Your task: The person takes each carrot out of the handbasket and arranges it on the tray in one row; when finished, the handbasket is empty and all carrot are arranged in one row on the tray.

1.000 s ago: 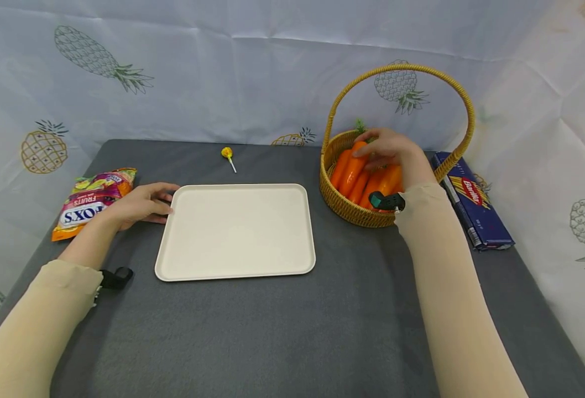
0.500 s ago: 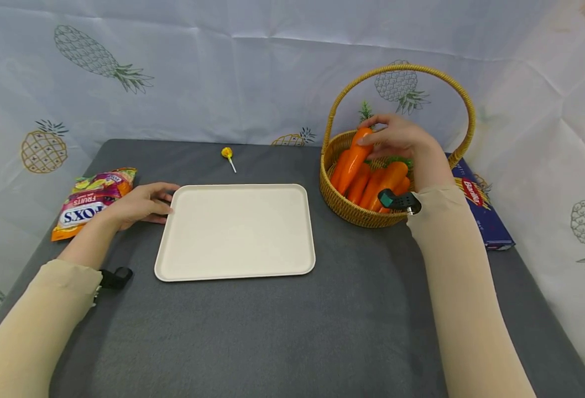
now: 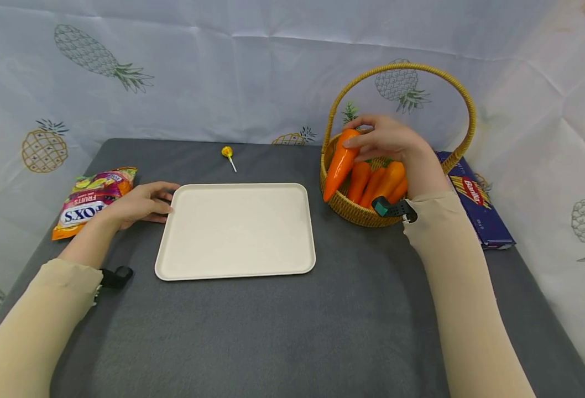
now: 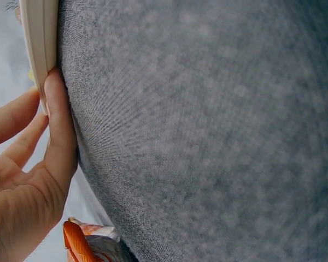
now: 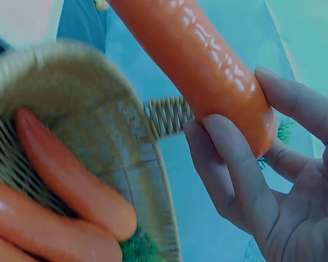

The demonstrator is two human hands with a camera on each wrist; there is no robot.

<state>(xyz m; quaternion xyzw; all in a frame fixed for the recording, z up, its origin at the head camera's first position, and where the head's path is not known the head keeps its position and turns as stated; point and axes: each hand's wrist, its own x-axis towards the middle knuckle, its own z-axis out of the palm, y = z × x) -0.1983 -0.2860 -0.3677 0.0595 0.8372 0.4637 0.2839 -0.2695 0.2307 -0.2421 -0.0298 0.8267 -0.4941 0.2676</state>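
Observation:
My right hand (image 3: 389, 138) holds an orange carrot (image 3: 341, 166) by its thick leafy end, tip pointing down over the left rim of the wicker basket (image 3: 361, 217). In the right wrist view, thumb and fingers surround the thick end of that carrot (image 5: 208, 60). Several other carrots (image 3: 389, 179) lie inside the basket. At the left, my left hand (image 3: 143, 204) pinches the edge of a cream tray (image 3: 235, 231), which lies flat. The left wrist view shows the tray's rim (image 4: 41, 38) between thumb and fingers.
A Fox's fruit candy bag (image 3: 90, 202) lies beside my left forearm. Behind the tray is a yellow lollipop (image 3: 228, 153). The blue Barilla pasta box (image 3: 481, 204) sits right of the basket, partly behind my right arm. The basket's tall handle (image 3: 402, 67) arches above my right hand.
My right hand has lifted one carrot up from among the others and shifted it left toward the basket's rim. The left hand and tray have stayed still.

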